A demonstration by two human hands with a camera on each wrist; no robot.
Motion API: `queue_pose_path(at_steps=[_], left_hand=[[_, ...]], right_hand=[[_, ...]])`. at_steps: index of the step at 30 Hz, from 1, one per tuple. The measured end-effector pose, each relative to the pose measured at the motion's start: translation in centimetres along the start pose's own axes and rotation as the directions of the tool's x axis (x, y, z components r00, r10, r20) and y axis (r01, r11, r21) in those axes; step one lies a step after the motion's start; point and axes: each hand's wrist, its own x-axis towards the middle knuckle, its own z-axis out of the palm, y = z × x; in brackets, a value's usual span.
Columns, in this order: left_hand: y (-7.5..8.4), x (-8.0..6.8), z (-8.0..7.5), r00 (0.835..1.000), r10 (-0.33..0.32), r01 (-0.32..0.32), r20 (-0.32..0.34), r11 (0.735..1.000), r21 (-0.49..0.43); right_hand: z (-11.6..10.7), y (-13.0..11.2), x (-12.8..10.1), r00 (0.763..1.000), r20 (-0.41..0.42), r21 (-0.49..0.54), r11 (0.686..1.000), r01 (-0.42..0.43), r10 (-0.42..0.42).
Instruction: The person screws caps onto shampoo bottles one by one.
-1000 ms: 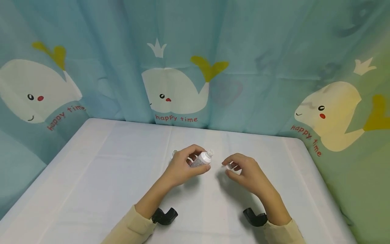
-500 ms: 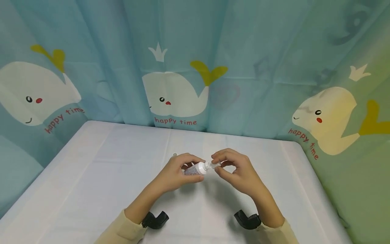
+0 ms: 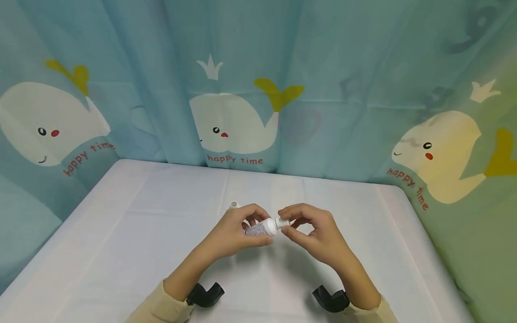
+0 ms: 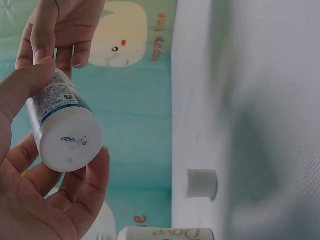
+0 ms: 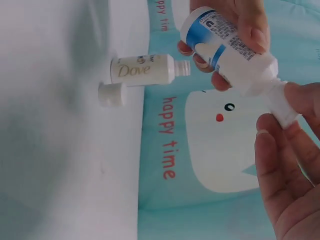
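My left hand [image 3: 234, 231] grips a small white bottle [image 3: 260, 228] round its body, tilted above the table with its neck toward the right. In the right wrist view this bottle [image 5: 235, 47] shows a blue band and small print; the left wrist view shows its round base [image 4: 70, 142]. Between thumb and fingertips, my right hand [image 3: 317, 229] pinches a white cap [image 5: 282, 103], which sits over the bottle's neck. How far the cap is screwed on I cannot tell.
A second white bottle [image 5: 142, 70], marked Dove, stands uncapped on the table behind my left hand. A loose white cap [image 5: 112, 95] rests on the table next to it. Behind the white table [image 3: 161, 193] hangs a whale-print curtain [image 3: 343, 89].
A second ago the cap was held apart from the bottle's bare neck. My right hand has moved left and brought it onto the neck; the bottle has tipped further toward the right.
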Motion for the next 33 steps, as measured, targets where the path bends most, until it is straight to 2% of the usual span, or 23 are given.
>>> queue_pose_path(at_steps=[6,14,25,33], left_hand=[[0.04,0.10,-0.11,1.000,0.014,-0.014,-0.001,1.000,-0.001],[-0.31,0.46,0.04,0.998,0.040,-0.038,0.058,0.998,-0.044],[-0.14,0.19,0.35,0.998,0.024,-0.020,0.060,0.997,-0.073],[-0.21,0.15,0.38,0.998,0.025,-0.020,0.062,0.996,-0.082]], right_hand=[[-0.18,0.05,0.28,0.998,-0.002,-0.061,0.996,0.059,-0.059],[-0.13,0.37,0.28,0.991,-0.007,-0.053,0.990,0.131,-0.132],[0.16,0.14,0.18,0.986,-0.036,-0.048,0.985,0.163,-0.165],[0.14,-0.16,0.08,0.981,-0.034,-0.086,0.978,0.188,-0.191]])
